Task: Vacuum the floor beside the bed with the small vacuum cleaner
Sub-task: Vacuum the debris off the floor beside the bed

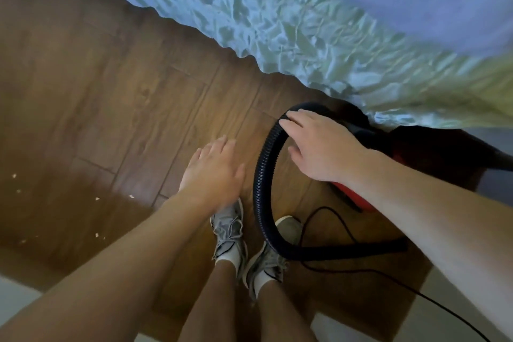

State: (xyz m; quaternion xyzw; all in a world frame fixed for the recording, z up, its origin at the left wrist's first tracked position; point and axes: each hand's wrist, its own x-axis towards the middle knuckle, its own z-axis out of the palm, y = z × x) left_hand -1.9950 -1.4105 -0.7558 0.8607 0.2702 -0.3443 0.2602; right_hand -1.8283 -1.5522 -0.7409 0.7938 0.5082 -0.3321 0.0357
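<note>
Right hand [319, 147] flat; fingertips [289, 119] on hose [262, 189]

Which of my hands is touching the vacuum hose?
The right hand, fingers resting on top of the black ribbed hose. The left hand hovers open above the floor, touching nothing.

One wide-angle view, worn on the head, looks steeply down at the wooden floor [111, 91] beside the bed [305, 36], close over the wearer's own shoes [230, 230], which stand near the bed's ruffled edge.
</note>
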